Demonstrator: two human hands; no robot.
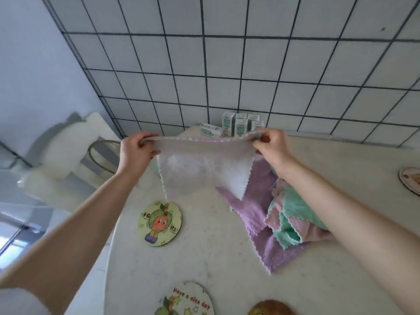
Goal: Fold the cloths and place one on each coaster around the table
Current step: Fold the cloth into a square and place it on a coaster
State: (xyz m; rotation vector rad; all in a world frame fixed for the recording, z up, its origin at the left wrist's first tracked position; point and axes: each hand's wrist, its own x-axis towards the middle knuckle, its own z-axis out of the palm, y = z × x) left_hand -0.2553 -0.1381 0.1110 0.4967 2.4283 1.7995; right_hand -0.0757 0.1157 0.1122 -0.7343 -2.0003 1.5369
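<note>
Pale tabletop [204, 258], white cloth [204, 169] between hands [136, 153] [270, 147]

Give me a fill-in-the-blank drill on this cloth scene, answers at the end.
1. The raised cloth, gripped by the left hand and right hand, is ____.
2. The big cloth under the teal cloth and pink cloth is ____.
3. The near coaster reads "Have a nice ____".
Missing words: white; purple; day.
</note>
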